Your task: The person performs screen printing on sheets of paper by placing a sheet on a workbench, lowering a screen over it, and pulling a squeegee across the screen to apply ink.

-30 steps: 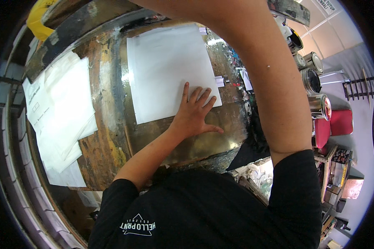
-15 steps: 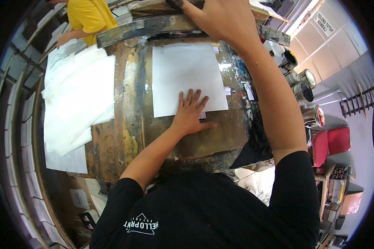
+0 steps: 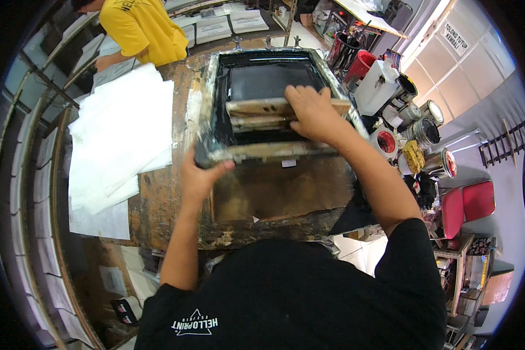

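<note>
Left hand: fingers grasping screen frame corner | right hand: fingers clasping wooden squeegee | white sheets: left side, tabletop

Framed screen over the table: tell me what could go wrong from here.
The left hand holds the near left corner of the framed screen; a slip could pinch that hand. The right hand grips a wooden bar across it; a tilt might smear the hand if the dark surface is wet. Metal cans sit near the right forearm, so an elbow swing may knock one over.
</note>
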`<action>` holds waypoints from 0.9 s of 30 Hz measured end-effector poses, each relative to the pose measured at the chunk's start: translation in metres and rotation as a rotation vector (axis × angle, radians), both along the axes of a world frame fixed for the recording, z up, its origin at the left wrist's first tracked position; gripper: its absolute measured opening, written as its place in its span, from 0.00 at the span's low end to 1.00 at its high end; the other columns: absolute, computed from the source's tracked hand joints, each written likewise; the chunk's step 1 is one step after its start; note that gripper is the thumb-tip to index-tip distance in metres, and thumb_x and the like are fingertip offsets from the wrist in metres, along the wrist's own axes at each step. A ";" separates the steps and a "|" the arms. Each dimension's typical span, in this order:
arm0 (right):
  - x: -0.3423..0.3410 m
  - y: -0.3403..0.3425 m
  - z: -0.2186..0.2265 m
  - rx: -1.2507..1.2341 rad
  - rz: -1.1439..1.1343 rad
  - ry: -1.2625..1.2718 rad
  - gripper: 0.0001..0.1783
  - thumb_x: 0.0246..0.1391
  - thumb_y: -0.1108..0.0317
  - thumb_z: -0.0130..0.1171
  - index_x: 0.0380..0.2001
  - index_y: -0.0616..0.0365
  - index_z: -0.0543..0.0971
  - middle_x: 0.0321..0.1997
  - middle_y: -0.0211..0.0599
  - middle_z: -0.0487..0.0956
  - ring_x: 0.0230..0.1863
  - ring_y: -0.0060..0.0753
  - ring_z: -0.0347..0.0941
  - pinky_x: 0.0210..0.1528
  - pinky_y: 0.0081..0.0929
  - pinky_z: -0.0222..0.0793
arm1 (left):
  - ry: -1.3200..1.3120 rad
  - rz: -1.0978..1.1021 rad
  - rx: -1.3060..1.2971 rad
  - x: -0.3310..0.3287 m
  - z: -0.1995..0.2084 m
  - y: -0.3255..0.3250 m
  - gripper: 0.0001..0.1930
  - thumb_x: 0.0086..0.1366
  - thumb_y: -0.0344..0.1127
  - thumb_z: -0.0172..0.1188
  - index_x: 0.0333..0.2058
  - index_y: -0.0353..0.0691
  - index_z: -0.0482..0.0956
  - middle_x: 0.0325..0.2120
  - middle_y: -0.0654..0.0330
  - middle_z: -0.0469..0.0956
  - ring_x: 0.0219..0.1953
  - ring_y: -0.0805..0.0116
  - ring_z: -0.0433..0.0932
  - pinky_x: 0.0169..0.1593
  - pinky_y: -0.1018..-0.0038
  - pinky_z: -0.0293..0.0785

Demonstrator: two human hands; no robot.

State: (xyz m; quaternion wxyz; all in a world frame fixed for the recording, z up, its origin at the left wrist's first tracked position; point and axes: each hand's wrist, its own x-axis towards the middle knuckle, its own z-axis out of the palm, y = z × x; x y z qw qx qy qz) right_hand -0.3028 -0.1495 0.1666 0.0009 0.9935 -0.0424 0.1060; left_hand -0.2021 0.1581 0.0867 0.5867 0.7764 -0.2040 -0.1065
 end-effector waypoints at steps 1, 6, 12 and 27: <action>-0.002 -0.001 -0.016 0.020 -0.021 0.055 0.37 0.45 0.65 0.75 0.56 0.57 0.67 0.51 0.43 0.77 0.57 0.51 0.73 0.55 0.58 0.60 | -0.023 -0.008 0.058 -0.009 -0.015 0.005 0.57 0.41 0.60 0.88 0.65 0.30 0.76 0.57 0.49 0.77 0.59 0.54 0.76 0.62 0.56 0.73; -0.030 0.022 -0.075 0.076 -0.006 0.157 0.36 0.43 0.65 0.76 0.54 0.56 0.69 0.48 0.41 0.75 0.55 0.48 0.73 0.55 0.55 0.57 | -0.437 0.021 0.626 -0.012 -0.066 0.018 0.61 0.35 0.74 0.81 0.64 0.36 0.80 0.47 0.54 0.73 0.55 0.52 0.70 0.64 0.54 0.58; -0.019 0.031 -0.101 -0.011 -0.047 0.043 0.29 0.41 0.70 0.74 0.48 0.51 0.71 0.44 0.35 0.73 0.52 0.42 0.71 0.58 0.54 0.56 | -0.531 0.025 0.589 -0.007 -0.084 0.020 0.64 0.31 0.73 0.82 0.65 0.38 0.79 0.44 0.57 0.73 0.53 0.55 0.68 0.64 0.55 0.55; 0.221 -0.130 -0.124 -0.131 -0.029 -0.144 0.34 0.44 0.68 0.76 0.55 0.51 0.70 0.50 0.34 0.77 0.57 0.44 0.74 0.60 0.59 0.58 | -0.521 0.024 0.507 -0.004 -0.079 0.024 0.69 0.27 0.77 0.81 0.68 0.37 0.77 0.40 0.56 0.73 0.48 0.55 0.69 0.58 0.56 0.57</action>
